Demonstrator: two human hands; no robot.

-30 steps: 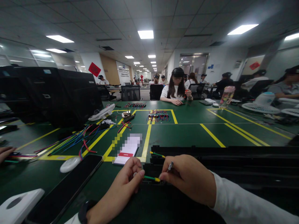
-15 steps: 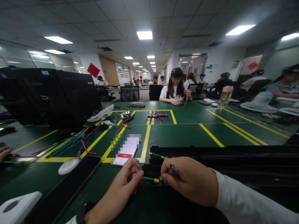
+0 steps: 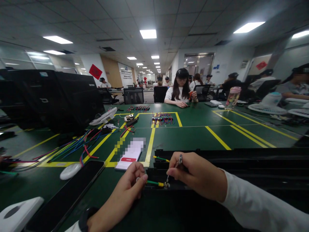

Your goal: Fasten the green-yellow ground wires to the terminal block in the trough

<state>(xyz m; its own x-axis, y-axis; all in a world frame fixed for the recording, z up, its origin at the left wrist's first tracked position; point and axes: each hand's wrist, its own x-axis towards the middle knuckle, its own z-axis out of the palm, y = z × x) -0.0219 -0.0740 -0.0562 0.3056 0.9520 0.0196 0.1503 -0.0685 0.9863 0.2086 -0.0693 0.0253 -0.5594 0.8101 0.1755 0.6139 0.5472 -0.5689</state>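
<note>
- Pinching the green wire (image 3: 153, 182) near its left end, the left hand (image 3: 132, 186) has thumb and forefinger drawn close together, at the left end of the black panel (image 3: 231, 162).
- Above the left part of the black panel, the right hand (image 3: 195, 175) is closed around a slim metal tool (image 3: 180, 160), its tip pointing down at the terminal (image 3: 166, 184) (small and shiny, too small to read fully).
- The green wire itself reaches over the left part of the black panel, its yellow sleeve (image 3: 161, 184) just left of the terminal.
- The step in hand looks like fastening that terminal to the black panel; whether it is seated, I cannot tell.
- The next move probably calls for a squarely set tip and a left hand that stops the wire twisting.
- Ridges run along the black panel beyond the right hand, and a second wire (image 3: 161, 159) lies at its far left part (a possible snag, I'd judge).
- Left of the black panel, the lit phone (image 3: 130, 158) sits close beyond the left hand, the dark phone (image 3: 70, 193) farther left; more room seems to lie beyond the panel, where the counter (image 3: 183, 138) carries yellow tape (image 3: 218, 138).
- The black panel's near edge is lost in shadow.
</note>
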